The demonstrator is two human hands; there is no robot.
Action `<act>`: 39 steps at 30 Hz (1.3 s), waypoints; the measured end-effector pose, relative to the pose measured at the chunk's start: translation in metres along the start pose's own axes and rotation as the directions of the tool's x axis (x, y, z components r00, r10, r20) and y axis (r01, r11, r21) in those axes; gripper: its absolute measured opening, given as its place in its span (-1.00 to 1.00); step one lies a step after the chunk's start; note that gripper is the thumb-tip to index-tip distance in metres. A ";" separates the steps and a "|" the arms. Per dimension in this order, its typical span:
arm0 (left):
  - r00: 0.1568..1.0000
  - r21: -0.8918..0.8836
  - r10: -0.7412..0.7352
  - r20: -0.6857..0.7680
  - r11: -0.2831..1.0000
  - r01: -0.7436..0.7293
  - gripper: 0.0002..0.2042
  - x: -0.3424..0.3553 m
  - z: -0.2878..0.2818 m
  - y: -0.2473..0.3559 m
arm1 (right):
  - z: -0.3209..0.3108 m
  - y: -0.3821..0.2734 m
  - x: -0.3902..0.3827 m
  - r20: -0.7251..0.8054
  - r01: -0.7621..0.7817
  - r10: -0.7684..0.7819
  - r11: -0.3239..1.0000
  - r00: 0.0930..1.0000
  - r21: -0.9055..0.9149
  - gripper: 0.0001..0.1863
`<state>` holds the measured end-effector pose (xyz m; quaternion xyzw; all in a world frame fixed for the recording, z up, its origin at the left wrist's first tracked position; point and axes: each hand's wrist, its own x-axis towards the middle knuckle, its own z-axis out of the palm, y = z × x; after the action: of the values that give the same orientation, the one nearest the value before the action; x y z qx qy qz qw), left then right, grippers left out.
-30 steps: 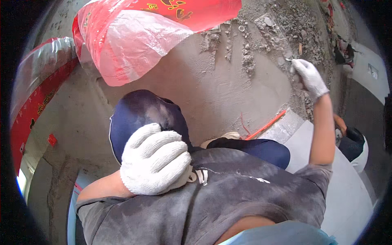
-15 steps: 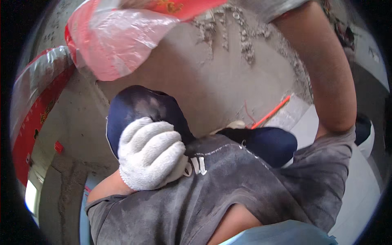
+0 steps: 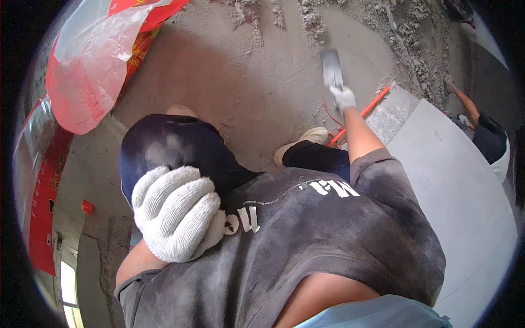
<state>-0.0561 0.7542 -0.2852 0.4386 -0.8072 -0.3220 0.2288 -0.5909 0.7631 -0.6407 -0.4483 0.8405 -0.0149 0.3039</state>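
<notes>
My right hand (image 3: 343, 98), in a white glove, is closed round the handle of a trowel (image 3: 331, 66). The trowel's long grey metal blade points away from me over smooth grey mortar (image 3: 273, 82), slightly smeared by motion. Ridges of rough, crumbly mortar (image 3: 313, 24) lie just beyond its tip. My left hand (image 3: 178, 213), in a white knitted glove, rests against my bent left knee (image 3: 169, 142) with its fingers curled and pressed together. Its palm is hidden, so I cannot see whether anything is inside.
A red-and-clear plastic sheet (image 3: 87, 71) hangs at the upper left. Beside my right forearm lies an orange-red bar (image 3: 376, 102), with a thin red cord near it. Large pale slabs (image 3: 454, 169) cover the right side. Another person (image 3: 489, 136) works at the far right.
My right arm has swung down from the upper right, bringing the gloved hand and trowel into view over the mortar. The view has shifted, and my left hand stays at the knee.
</notes>
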 end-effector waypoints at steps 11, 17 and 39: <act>0.986 0.152 -0.133 0.099 0.981 0.117 -0.81 -0.019 -0.019 0.002 | -0.001 0.003 0.043 0.375 -0.298 0.221 0.941 0.900 0.161 -0.77; 0.969 0.218 -0.164 0.186 0.968 0.122 -0.89 -0.031 -0.023 0.004 | 0.022 -0.149 0.148 0.395 -0.126 0.072 0.986 0.916 0.111 -0.72; 0.981 0.008 -0.007 -0.195 1.000 0.008 -0.73 -0.012 -0.005 -0.016 | -0.203 -0.352 0.004 0.523 0.205 -0.179 0.979 0.834 0.007 -0.74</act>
<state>-0.0378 0.7561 -0.2948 0.4721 -0.7805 -0.2749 0.3039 -0.4372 0.4998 -0.3729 -0.5249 0.6778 0.0972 0.5055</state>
